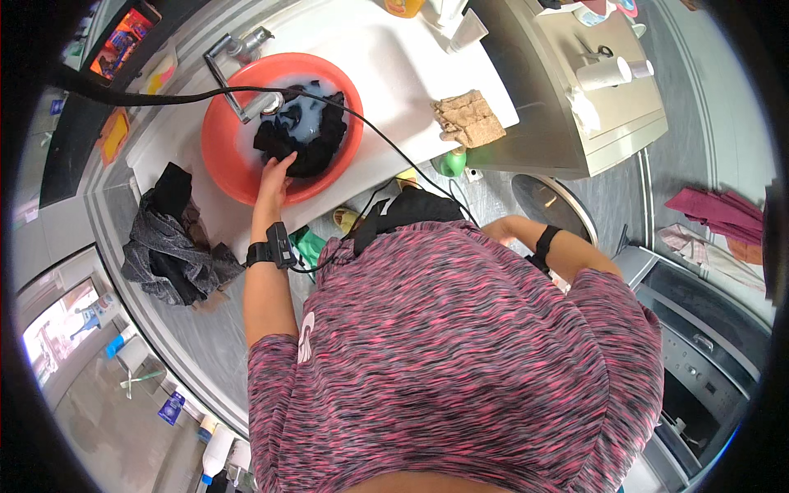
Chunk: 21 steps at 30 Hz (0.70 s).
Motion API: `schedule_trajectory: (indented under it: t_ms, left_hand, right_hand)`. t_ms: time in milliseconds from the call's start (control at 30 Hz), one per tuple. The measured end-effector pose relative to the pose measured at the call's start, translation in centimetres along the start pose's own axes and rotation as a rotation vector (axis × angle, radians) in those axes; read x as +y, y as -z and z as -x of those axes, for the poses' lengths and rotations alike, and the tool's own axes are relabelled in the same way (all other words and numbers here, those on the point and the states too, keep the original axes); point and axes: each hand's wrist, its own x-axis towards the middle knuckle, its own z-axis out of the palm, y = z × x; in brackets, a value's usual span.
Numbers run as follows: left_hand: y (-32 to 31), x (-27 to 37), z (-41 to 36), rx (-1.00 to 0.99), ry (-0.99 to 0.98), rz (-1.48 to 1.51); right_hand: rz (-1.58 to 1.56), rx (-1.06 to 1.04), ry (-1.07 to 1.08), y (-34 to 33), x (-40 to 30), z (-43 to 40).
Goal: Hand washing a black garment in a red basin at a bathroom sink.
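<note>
A red plastic basin (216, 148) stands on the white sink counter, under a chrome faucet (229, 80). Soapy water and black cloth (317, 151) lie inside it. My left hand (278, 177) reaches over the basin's near rim, fingertips at the edge of the black cloth; whether the fingers grip it I cannot tell. My right hand (500, 230) is low at my right side, partly hidden by my shirt, and its fingers do not show clearly. A dark cable crosses above the basin.
Grey and black clothes (175, 246) hang over the counter's left end. A folded tan towel (470, 118) lies near the right edge, above a green bottle (454, 162). A cabinet (622, 145) holding cups and scissors stands to the right. Yellow slippers (346, 219) are on the floor.
</note>
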Motion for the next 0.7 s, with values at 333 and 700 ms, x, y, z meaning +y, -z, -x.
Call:
schedule_trajectory:
  t_ms: [333,700]
  left_hand:
    - [0.0,-0.2,0.0,-0.012,-0.010,0.054]
    - [-0.9,0.8,1.4,0.019,0.008,0.047]
  right_hand:
    - [-0.289,0.083,0.236,-3.5,1.7,0.7]
    - [-0.085,0.146,0.125,-10.4,-1.8,8.7]
